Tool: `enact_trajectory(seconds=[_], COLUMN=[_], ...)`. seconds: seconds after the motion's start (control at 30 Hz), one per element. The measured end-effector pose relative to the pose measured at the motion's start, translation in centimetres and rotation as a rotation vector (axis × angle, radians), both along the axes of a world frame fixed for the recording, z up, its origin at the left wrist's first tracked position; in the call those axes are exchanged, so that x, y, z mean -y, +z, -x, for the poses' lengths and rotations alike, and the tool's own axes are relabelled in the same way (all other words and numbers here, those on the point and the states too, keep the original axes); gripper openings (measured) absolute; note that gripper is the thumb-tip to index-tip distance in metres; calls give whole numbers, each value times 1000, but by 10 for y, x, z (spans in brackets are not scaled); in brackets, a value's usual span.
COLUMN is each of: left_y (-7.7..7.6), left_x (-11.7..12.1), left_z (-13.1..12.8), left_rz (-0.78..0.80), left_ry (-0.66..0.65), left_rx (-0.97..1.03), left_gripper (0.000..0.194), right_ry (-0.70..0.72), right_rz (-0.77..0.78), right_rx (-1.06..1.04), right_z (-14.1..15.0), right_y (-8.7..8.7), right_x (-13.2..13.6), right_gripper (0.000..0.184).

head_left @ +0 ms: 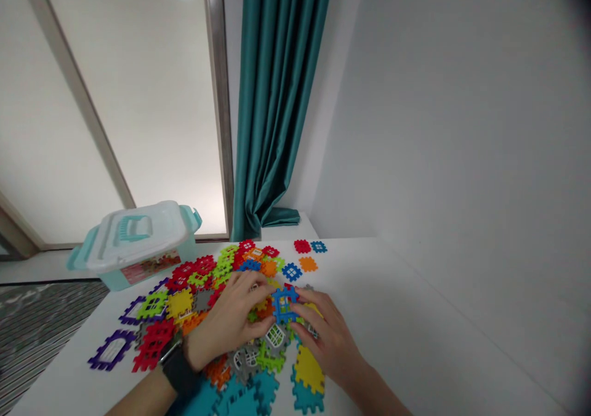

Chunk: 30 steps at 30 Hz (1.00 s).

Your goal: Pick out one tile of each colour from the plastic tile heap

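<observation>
While I watch over the head camera, both hands are over the tile pile, mid-table. Left hand [242, 308] comes in from the near left, thumb and index apart, their tips at the left edge of a blue lattice tile [278, 304]. Right hand [325, 330] is on that tile's right edge, fingers curved over it; I can't see its thumb. So the tile is pinched between the two hands, above the right part of the pile. Can't tell from here if it's linked to the pieces under it.

Just near of it I see a white window insert [276, 336] in a grey tile. Black watch [174, 362] on the left wrist.

Pile runs far to near: red, lime, orange, yellow, grey, all interlocking edges. Near edge has teal tiles [237, 399]; right of those, a yellow tile [310, 370] overlaps another teal one. Purple frame [99, 353] sits apart at left, beside a red tile [155, 345].

Far right of the pile, four loose tiles lie flat: red [301, 246], two blue, one orange [308, 264].

Storage box [150, 237], lid on, stands far left on the white table [383, 324]. Green curtain [279, 96] hangs behind.
</observation>
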<state>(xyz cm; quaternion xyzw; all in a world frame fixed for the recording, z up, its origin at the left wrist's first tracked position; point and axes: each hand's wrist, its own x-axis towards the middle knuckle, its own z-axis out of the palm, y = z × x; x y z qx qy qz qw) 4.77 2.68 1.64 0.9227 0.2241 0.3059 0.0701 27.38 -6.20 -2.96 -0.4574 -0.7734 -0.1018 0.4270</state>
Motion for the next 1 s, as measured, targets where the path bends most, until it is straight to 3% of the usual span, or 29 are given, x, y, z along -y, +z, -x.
enact_trajectory(seconds=[0.07, 0.2, 0.3, 0.43, 0.53, 0.77, 0.9, 1.0], left_y=[0, 1, 1, -3, -8, -10, -10, -12], left_x=[-2, -9, -16, -23, -26, -30, -28, -26], left_z=[-2, -6, -9, -13, -16, -15, -15, -17], left_rz=[67, 214, 358, 604, 713, 735, 707, 665], left_ry=[-39, -123, -173, -185, -153, 1, -17, -44], left_rx=[-9, -24, 8, 124, 175, 208, 177, 164], left_gripper=[35, 14, 31, 27, 27, 30, 26, 21], right_ry=[20, 38, 27, -39, 6, 36, 66, 55], right_rz=[-11, 43, 243, 607, 739, 673, 656, 540], right_rx=[-7, -127, -330, -620, -771, -922, -865, -738], right_z=[-6, -8, -3, 1, 0, -9, -13, -13], right_y=[-1, 5, 18, 35, 38, 21, 11, 5], right_x=[-1, -6, -16, -36, -48, -42, -42, -44], right_gripper=[27, 22, 21, 34, 44, 42, 35, 27])
